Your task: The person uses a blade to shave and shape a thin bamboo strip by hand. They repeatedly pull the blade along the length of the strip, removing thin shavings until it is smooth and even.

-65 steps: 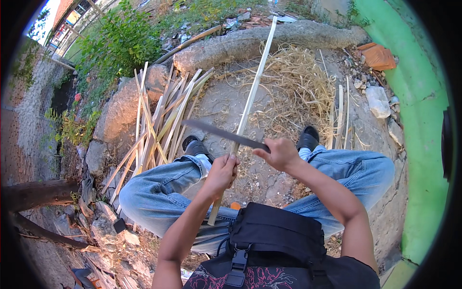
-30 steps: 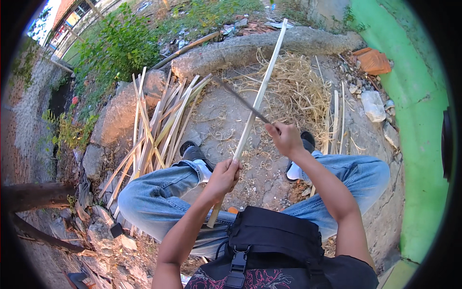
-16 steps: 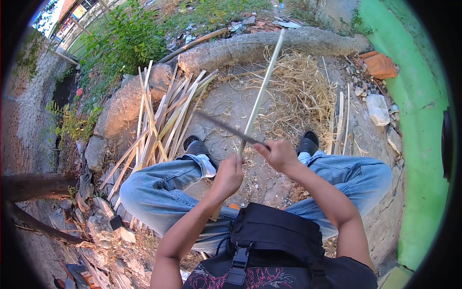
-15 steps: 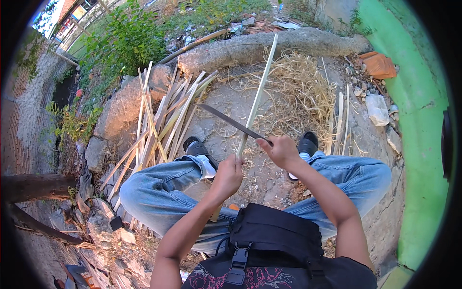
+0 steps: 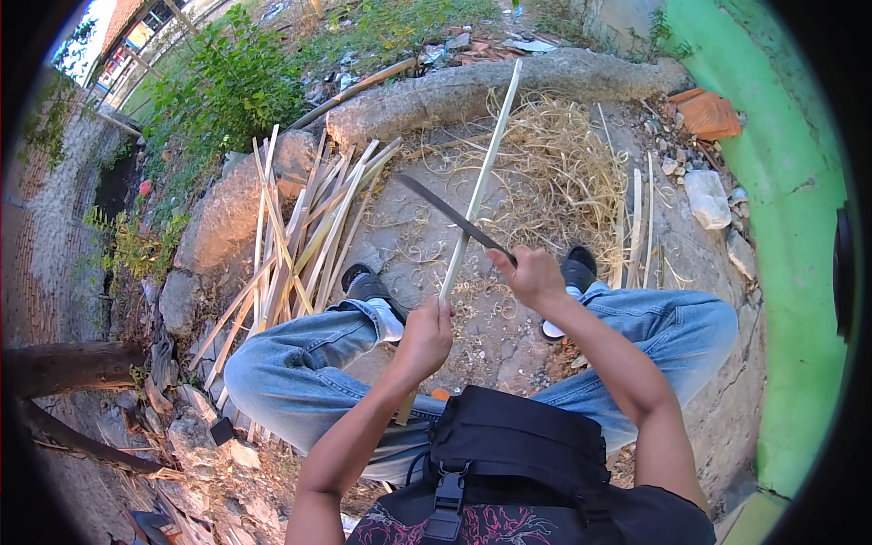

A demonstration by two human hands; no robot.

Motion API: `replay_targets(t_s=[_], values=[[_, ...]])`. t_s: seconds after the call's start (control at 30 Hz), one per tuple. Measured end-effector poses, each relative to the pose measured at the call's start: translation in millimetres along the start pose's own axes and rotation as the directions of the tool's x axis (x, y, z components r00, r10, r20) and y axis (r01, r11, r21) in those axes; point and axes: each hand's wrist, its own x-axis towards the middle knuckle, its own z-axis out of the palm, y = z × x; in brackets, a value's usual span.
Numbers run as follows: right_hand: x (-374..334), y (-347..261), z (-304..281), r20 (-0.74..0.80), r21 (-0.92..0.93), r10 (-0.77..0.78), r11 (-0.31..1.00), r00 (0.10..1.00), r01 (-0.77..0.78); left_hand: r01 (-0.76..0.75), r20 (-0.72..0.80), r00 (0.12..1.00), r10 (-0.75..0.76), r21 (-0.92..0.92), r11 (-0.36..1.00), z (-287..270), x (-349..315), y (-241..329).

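Observation:
My left hand (image 5: 425, 341) is closed around the near end of a long pale strip (image 5: 491, 154), which looks like split bamboo and slants up and away from me. In my right hand (image 5: 530, 276) is the handle end of a long dark knife (image 5: 440, 208), its blade pointing far left. The blade crosses the strip a little beyond its middle toward me and appears to touch it. The handle itself is mostly hidden by my fingers.
A loose pile of similar strips (image 5: 304, 222) lies left of my feet. Curly shavings (image 5: 568, 173) are heaped ahead to the right, beside several more strips (image 5: 636, 218). A concrete kerb (image 5: 436, 95) runs across the far side; a green wall (image 5: 790, 272) stands at right.
My right hand and the knife have shifted slightly right, and the blade now crosses the strip a little farther from my left hand. Both hands keep their grip.

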Motion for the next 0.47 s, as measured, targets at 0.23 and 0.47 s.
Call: replay_targets(t_s=[0.23, 0.47], values=[[10, 6, 0, 0.040, 0.116, 0.039, 0.992, 0.998, -0.043, -0.073, -0.021, 0.997, 0.072, -0.020, 0.997, 1, -2, 0], [-6, -14, -1, 0.058, 0.133, -0.183, 0.976, 0.981, 0.174, -0.060, -0.035, 0.998, 0.060, 0.005, 0.998, -8, -10, 1]])
